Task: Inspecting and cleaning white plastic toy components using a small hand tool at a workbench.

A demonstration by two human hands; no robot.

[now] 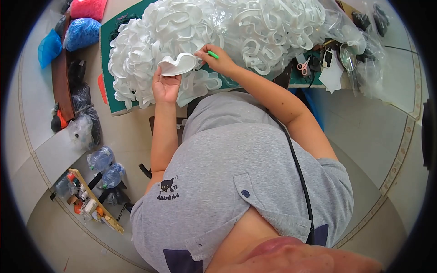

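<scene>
One half-curled left hand [166,86] holds one curved white piece [175,68], and one closed right hand [217,61] grips one green tool [213,54].

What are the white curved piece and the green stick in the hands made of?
White curved piece: probably plastic or foam, fairly matte; it looks smooth and holds its raised, wavy rim. Green stick: likely hard plastic, from its bright, even colour; much is hidden by the right hand.
</scene>
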